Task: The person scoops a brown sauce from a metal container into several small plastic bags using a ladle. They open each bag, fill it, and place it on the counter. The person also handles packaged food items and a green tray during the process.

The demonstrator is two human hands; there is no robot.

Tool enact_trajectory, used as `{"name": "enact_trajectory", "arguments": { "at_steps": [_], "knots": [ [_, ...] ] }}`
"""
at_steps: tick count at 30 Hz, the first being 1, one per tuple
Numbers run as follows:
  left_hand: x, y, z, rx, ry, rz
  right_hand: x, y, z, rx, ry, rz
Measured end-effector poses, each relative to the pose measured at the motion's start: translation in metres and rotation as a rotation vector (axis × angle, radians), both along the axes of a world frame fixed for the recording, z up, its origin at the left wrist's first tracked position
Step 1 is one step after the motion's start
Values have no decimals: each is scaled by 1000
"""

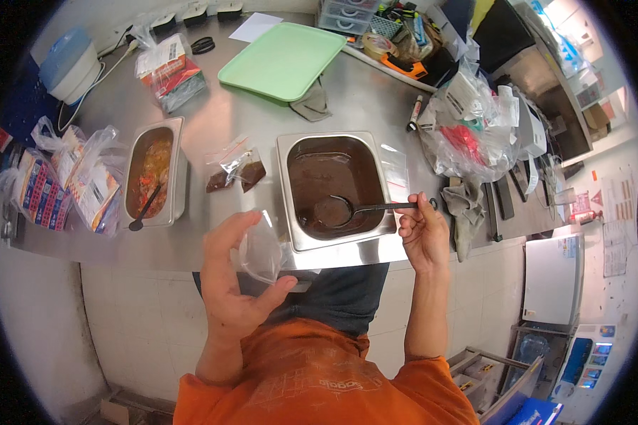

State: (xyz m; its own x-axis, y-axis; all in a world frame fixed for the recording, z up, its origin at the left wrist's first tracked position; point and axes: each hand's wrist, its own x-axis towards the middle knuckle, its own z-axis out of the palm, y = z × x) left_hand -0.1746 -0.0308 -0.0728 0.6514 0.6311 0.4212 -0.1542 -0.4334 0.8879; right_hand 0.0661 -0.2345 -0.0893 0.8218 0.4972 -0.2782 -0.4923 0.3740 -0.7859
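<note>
My left hand holds a small clear plastic bag, its mouth spread between thumb and fingers, just before the table edge. My right hand grips the handle of a black ladle. The ladle's bowl rests in dark brown sauce inside a square steel pan. Left of that pan lie filled zip bags of brown sauce. Further left, a narrow steel pan holds chunky red and yellow food with a black spoon in it.
A green tray lies on a grey cloth at the back. Bagged packets stand at the left. Plastic bags, a marker and a grey rag are at the right. Empty zip bags lie beside the square pan.
</note>
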Motion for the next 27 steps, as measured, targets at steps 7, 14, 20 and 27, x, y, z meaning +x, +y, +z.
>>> {"name": "enact_trajectory", "arguments": {
  "at_steps": [7, 14, 20, 27],
  "knots": [
    [57, 13, 18, -15, -140, -104, 14, -4, 22, 73, -57, -171],
    [83, 23, 18, 41, -96, -129, 15, -9, 21, 67, -149, -242],
    [89, 20, 20, -58, -49, -171, 9, -10, -1, 14, -103, -290],
    [99, 17, 23, -40, 121, -250, 13, -8, 16, 18, -166, -345]
  ]
}}
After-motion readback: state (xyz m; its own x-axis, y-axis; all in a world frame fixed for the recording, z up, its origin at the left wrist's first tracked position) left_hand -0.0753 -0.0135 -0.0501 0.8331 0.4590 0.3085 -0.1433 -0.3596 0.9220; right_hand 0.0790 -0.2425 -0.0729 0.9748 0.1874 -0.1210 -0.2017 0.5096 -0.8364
